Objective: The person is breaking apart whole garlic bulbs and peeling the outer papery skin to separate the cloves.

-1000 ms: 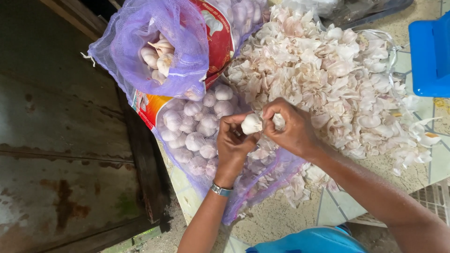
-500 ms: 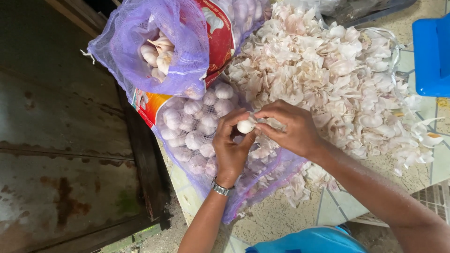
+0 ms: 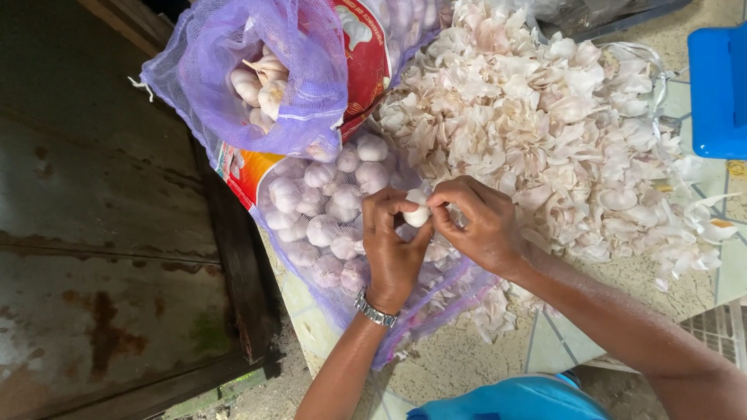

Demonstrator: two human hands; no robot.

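Observation:
Both my hands meet over a purple mesh bag full of garlic bulbs. My left hand, with a metal watch on the wrist, grips a small white garlic piece between thumb and fingers. From the right, my right hand pinches the same piece with its fingertips. A big heap of loose garlic skins lies just beyond my right hand.
A second purple mesh bag with garlic and a red label sits at the top left. A blue plastic object stands at the right edge. The tiled counter ends at the left above a dark rusty surface.
The garlic piece between my fingers has got smaller, and a strip of skin held by my right hand is gone. Both hands stayed over the bag.

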